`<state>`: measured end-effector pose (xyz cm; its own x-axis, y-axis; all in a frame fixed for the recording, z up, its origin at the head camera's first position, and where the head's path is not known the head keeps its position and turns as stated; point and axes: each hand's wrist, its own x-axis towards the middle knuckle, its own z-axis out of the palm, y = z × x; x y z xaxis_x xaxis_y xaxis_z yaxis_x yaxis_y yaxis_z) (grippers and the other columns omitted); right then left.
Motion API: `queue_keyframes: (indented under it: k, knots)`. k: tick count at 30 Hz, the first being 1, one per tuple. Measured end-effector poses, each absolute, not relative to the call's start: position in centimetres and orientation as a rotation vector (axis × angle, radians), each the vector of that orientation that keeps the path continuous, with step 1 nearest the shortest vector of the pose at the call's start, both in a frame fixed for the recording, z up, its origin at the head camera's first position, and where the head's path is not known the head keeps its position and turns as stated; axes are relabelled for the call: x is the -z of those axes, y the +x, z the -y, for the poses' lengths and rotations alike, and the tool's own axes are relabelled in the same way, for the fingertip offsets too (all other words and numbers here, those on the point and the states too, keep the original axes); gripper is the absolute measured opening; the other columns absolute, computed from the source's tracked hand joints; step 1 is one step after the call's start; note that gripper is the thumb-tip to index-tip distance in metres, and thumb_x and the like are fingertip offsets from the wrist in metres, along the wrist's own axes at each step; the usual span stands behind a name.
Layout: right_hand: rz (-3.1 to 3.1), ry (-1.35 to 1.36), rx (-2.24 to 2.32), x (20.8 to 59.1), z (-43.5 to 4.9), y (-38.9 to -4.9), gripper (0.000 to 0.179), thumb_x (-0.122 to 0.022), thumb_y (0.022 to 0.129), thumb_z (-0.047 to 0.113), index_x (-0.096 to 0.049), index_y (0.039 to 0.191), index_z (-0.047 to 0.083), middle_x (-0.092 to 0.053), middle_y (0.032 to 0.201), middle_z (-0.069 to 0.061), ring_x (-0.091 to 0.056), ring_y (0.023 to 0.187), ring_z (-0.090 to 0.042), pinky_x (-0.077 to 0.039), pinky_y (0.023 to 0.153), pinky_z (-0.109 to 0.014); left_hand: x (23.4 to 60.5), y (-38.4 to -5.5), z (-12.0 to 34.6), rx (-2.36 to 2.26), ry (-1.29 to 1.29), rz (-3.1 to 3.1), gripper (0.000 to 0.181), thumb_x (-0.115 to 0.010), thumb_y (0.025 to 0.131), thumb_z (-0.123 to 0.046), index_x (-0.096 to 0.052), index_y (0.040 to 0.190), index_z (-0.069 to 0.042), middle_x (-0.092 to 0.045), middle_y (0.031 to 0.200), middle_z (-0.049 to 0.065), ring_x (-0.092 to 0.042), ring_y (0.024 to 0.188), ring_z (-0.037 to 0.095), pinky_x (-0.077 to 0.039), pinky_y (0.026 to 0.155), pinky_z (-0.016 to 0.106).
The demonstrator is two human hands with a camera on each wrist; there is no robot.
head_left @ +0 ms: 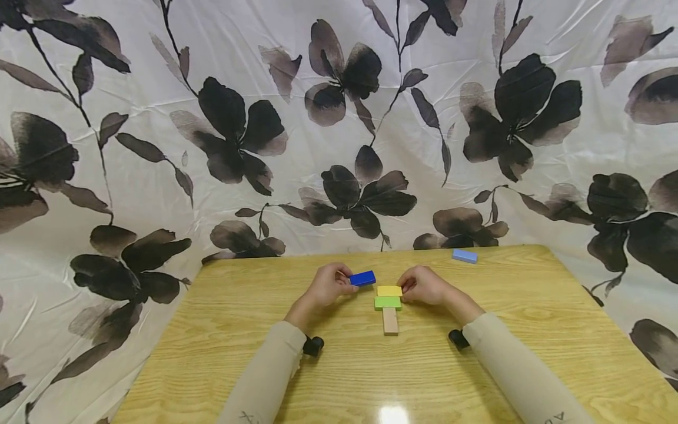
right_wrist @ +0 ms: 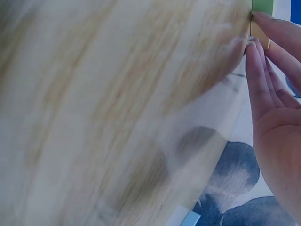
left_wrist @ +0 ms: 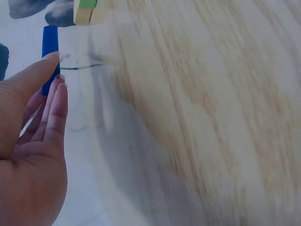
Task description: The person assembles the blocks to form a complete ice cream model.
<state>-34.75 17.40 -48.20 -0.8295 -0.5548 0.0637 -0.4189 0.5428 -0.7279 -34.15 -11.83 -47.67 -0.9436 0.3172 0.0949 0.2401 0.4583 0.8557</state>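
In the head view my left hand (head_left: 329, 285) pinches a dark blue block (head_left: 362, 278) by its left end, thumb on the near side. The left wrist view shows the same blue block (left_wrist: 50, 42) sticking out past the thumb. A yellow block (head_left: 389, 291) lies just right of and nearer than the blue one. My right hand (head_left: 424, 285) pinches the right end of the yellow block between thumb and fingers. Against the yellow block's near side lies a green block (head_left: 388, 303), and a plain wooden block (head_left: 390, 321) points from it toward me.
A light blue block (head_left: 464, 256) lies near the table's far edge on the right. The wooden table (head_left: 339, 377) meets a floral cloth (head_left: 339, 141) hanging behind it. Dark wrist cameras (head_left: 313, 346) sit under both sleeves.
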Motion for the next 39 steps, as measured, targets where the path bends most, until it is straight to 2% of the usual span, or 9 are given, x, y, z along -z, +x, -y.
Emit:
queue_keyframes:
  k: [9, 15, 29, 39]
  knots:
    - [-2.596, -0.87, 1.145, 48.4, -17.4, -34.6, 0.025, -0.079, 0.081, -0.004, -0.074, 0.105, -0.007, -0.072, 0.089, -0.009, -0.064, 0.079, -0.01, -0.054, 0.07, -0.024, 47.5, -34.1, 11.0, -1.528, 0.522, -2.608, 0.029, -0.082, 0.083, 0.004, -0.066, 0.106, 0.006, -0.064, 0.084, 0.01, -0.059, 0.073, 0.015, -0.052, 0.067, 0.026]
    - [-2.585, -0.902, 1.142, 48.2, -17.3, -34.4, 0.026, -0.078, 0.08, -0.006, -0.074, 0.105, -0.009, -0.073, 0.089, -0.012, -0.064, 0.079, -0.012, -0.054, 0.07, -0.024, 47.8, -34.3, 10.6, -1.529, 0.526, -2.612, 0.03, -0.083, 0.081, 0.005, -0.066, 0.105, 0.007, -0.064, 0.082, 0.007, -0.057, 0.071, 0.013, -0.049, 0.064, 0.022]
    - [-2.562, -0.851, 1.13, 48.0, -16.9, -34.2, 0.031, -0.076, 0.084, -0.005, -0.071, 0.113, -0.011, -0.072, 0.096, -0.014, -0.064, 0.083, -0.015, -0.054, 0.071, -0.025, 48.7, -35.2, 9.4, -1.442, 0.569, -2.653, 0.028, -0.084, 0.081, 0.002, -0.067, 0.103, 0.007, -0.065, 0.08, 0.007, -0.057, 0.068, 0.01, -0.051, 0.065, 0.022]
    - [-2.556, -0.843, 1.157, 48.0, -16.8, -34.3, 0.031, -0.074, 0.082, -0.007, -0.071, 0.112, -0.012, -0.072, 0.095, -0.014, -0.065, 0.084, -0.016, -0.054, 0.071, -0.024, 48.9, -35.2, 9.2, -1.397, 0.54, -2.665, 0.03, -0.085, 0.081, 0.001, -0.067, 0.104, 0.008, -0.065, 0.079, 0.008, -0.058, 0.068, 0.011, -0.05, 0.064, 0.023]
